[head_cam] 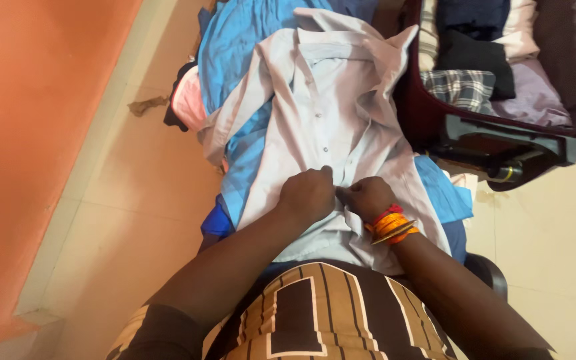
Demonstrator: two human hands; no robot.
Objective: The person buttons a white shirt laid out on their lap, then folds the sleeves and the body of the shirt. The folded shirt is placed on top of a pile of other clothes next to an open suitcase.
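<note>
Orange wall [28, 133] along the left, pale tiled floor [135, 200] running near to far, with a scrap [147, 105] lying on it at far left. At far right, an open maroon suitcase [501, 143] holding folded clothes [475, 60]: dark, plaid and lilac pieces. In the middle, a heap of blue garments [248, 40] with a pink one [188, 100] at its left edge, and spread flat on top a pale grey shirt [328, 113], front up. Long axis of the shirt near to far, leaning slightly right: collar pointing far, hem toward the lap, button line straight down the middle, one sleeve trailing left and near, the other folded toward the suitcase. Both hands meeting on the placket at the lower part of the shirt, so nearly all of it lying far of the grip. Left hand [309, 195] curled into a fist, pinching cloth just left of the button line; right hand [367, 197], orange bangles [391, 225] at its wrist, closed on the cloth just right of it, knuckles almost touching the left hand's. Neither hand plainly nearer the placket, each on its own side. Whether a button sits between the fingertips: cannot tell, hidden under the knuckles. Nearest of all, striped brown top [315, 313].
</note>
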